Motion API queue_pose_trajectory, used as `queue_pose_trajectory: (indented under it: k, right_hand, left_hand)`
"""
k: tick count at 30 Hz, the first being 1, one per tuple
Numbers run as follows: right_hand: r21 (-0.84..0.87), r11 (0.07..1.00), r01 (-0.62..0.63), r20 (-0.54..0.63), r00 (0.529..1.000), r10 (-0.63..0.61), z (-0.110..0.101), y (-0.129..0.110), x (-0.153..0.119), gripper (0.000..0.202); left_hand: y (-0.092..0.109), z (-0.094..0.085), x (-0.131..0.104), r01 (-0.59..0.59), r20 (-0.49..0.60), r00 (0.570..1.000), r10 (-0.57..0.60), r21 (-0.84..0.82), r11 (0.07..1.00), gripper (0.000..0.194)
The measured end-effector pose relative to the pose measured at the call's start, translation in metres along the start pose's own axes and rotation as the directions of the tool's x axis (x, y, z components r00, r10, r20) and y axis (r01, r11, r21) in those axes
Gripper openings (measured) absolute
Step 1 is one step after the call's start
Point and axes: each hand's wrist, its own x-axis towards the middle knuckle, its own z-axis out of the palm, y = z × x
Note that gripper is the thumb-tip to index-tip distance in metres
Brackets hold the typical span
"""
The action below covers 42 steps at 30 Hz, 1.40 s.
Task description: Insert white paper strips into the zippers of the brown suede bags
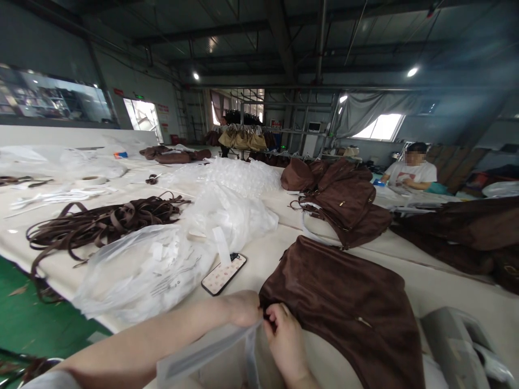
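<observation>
A dark brown bag lies on the table in front of me, a small metal zipper pull on its face. Both hands meet at its near left corner. My right hand is closed, thumb and fingers pinching the bag's edge. My left hand is curled against the same corner; its fingertips are mostly hidden, but it appears to grip the edge. Below the hands lies a clear plastic sheet or bag with frosted borders. A phone in a patterned case rests just beyond my left hand, a white strip across its top.
Crumpled clear plastic bags cover the table's middle. Brown straps lie tangled at left. More brown bags are piled ahead; others lie right. A grey tape dispenser-like object stands near right. A person works far right.
</observation>
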Motion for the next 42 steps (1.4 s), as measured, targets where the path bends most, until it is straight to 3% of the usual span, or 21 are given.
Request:
queue_pose_trajectory:
  k: [6, 9, 11, 13, 15, 16, 23, 30, 33, 36, 38, 42]
  right_hand:
    - [0.063, 0.996, -0.057, 0.028, 0.998, 0.055, 0.002, 0.003, 0.0, 0.01]
    - [0.166, 0.974, -0.156, 0.157, 0.979, 0.13, 0.006, 0.007, 0.001, 0.011]
    - [0.255, 0.91, -0.326, 0.307, 0.92, 0.243, 0.008, 0.01, 0.002, 0.019]
    - [0.316, 0.793, -0.521, 0.45, 0.818, 0.358, 0.01, 0.012, 0.003, 0.026]
    - [0.372, 0.663, -0.65, 0.54, 0.732, 0.415, 0.01, 0.014, 0.004, 0.027]
    - [0.404, 0.615, -0.677, 0.556, 0.716, 0.423, 0.01, 0.014, 0.005, 0.027]
    - [0.573, 0.49, -0.657, 0.497, 0.754, 0.43, 0.012, 0.015, 0.004, 0.024]
    - [0.579, 0.427, -0.695, 0.601, 0.718, 0.353, 0.014, -0.004, 0.008, 0.033]
    - [0.622, 0.409, -0.668, 0.534, 0.743, 0.402, 0.023, -0.013, 0.012, 0.035]
    - [0.65, 0.409, -0.641, 0.476, 0.762, 0.439, 0.03, -0.016, 0.014, 0.031]
    - [0.67, 0.408, -0.621, 0.452, 0.776, 0.439, 0.033, -0.016, 0.014, 0.031]
    - [0.686, 0.427, -0.589, 0.401, 0.796, 0.454, 0.036, -0.013, 0.014, 0.033]
  left_hand:
    - [-0.01, -0.008, -0.009, 0.146, 0.168, 0.976, -0.14, -0.02, 0.989, 0.038]
    - [-0.016, -0.003, -0.01, 0.142, 0.151, 0.979, -0.136, -0.032, 0.989, 0.033]
    - [-0.016, 0.001, -0.011, 0.106, 0.064, 0.992, -0.106, 0.004, 0.994, 0.032]
    - [-0.014, 0.005, -0.013, 0.098, -0.009, 0.995, -0.097, 0.047, 0.994, 0.032]
    - [-0.01, 0.006, -0.015, 0.101, -0.06, 0.994, -0.096, 0.072, 0.992, 0.034]
    - [-0.009, 0.006, -0.016, 0.098, -0.081, 0.993, -0.092, 0.082, 0.992, 0.035]
    - [-0.002, 0.003, -0.021, 0.093, -0.08, 0.993, -0.087, 0.08, 0.992, 0.028]
    - [-0.005, 0.007, -0.017, 0.108, -0.116, 0.988, -0.103, 0.035, 0.994, 0.023]
    - [-0.008, 0.002, -0.023, 0.124, -0.149, 0.981, -0.121, 0.006, 0.992, 0.022]
    - [-0.002, 0.0, -0.036, 0.14, -0.243, 0.963, -0.117, 0.079, 0.987, 0.021]
    - [0.006, 0.009, -0.045, 0.117, -0.278, 0.959, -0.059, 0.195, 0.974, 0.024]
    - [0.017, 0.046, -0.051, 0.05, -0.253, 0.965, 0.074, 0.452, 0.891, 0.039]
